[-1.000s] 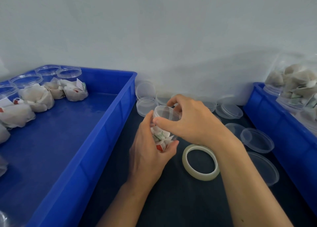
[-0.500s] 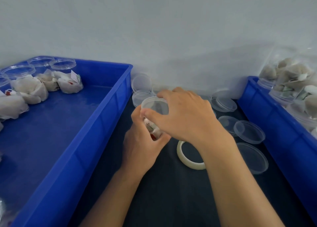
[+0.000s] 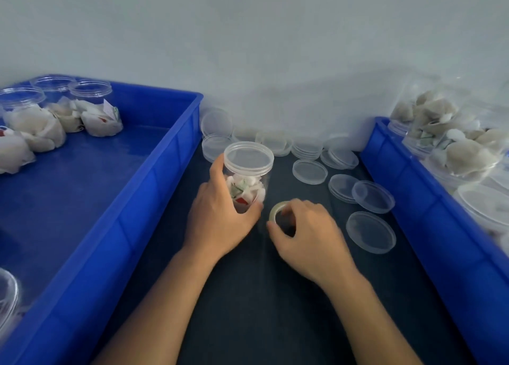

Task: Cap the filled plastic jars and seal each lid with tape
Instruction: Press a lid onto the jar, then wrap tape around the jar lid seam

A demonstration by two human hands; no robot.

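Observation:
A clear plastic jar [image 3: 249, 188] filled with white paper-wrapped packets stands upright on the dark table, with a clear lid [image 3: 248, 158] on its top. My left hand [image 3: 217, 215] grips the jar's body from the left. Just right of it, my right hand [image 3: 305, 233] curls its fingers round a roll of clear tape [image 3: 276, 211], which it holds tilted up off the table. Most of the roll is hidden under that hand.
Several loose clear lids [image 3: 370, 235] lie on the table behind and right of my hands. A blue bin [image 3: 154, 188] at the left holds filled jars [image 3: 95, 111]. Another blue bin [image 3: 429, 199] at the right holds more filled jars [image 3: 451, 144].
My right hand left the jar's lid and came down to the tape roll, taking hold of it. The lid now sits on the jar. My left hand still holds the jar.

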